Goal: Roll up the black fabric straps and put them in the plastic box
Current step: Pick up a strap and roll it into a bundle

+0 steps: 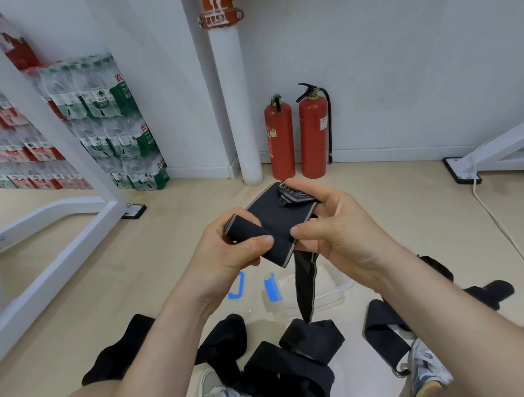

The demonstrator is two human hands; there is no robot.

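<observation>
A black fabric strap [274, 219] with a grey edge is held up in front of me, partly rolled at its left end. My left hand [227, 255] pinches the rolled part between thumb and fingers. My right hand [333, 224] grips the flat stretch and its bunched far end, and the strap's tail hangs down below it. Under my hands the clear plastic box [337, 289] stands open on the floor; nothing shows inside it. Several more black straps [298, 358] lie loose on the floor near my feet.
The box's lid with blue clips [270, 286] lies on the floor left of the box. Two red fire extinguishers [296, 134] stand by a white pipe at the wall. White frame legs [72, 225] and stacked bottled water are at the left. A white cable runs along the right.
</observation>
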